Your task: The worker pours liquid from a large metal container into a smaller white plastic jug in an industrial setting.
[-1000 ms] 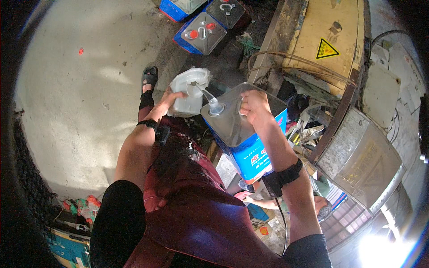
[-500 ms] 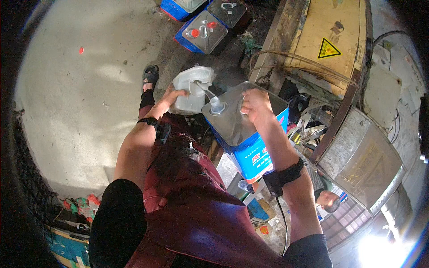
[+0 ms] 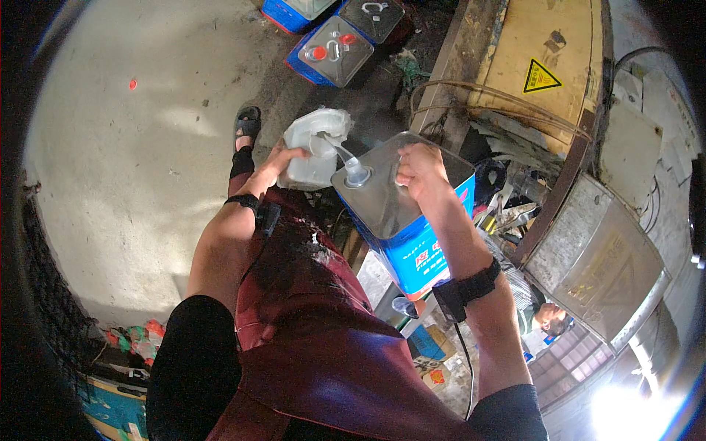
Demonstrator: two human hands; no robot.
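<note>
My right hand (image 3: 421,169) is closed at the top of a large rectangular metal can (image 3: 386,209) with blue sides, apparently round its handle, which the fingers hide. The can is tilted toward the left. From its translucent spout (image 3: 357,174) a clear stream runs into a whitish plastic jug (image 3: 309,169) with a ragged, cut-open top. My left hand (image 3: 279,163) grips that jug by its left side, the thumb over the near edge. Jug and can stay apart, with the stream between them.
Several similar blue cans (image 3: 334,51) stand on the floor ahead. A yellow machine panel (image 3: 548,88) with a warning triangle lies to the right, near cluttered tools (image 3: 515,213). Another person (image 3: 548,320) is at lower right. Coloured scraps (image 3: 140,338) lie at lower left.
Liquid keeps running from the can into the jug; both hands hold almost the same place. The other person at lower right has shifted slightly.
</note>
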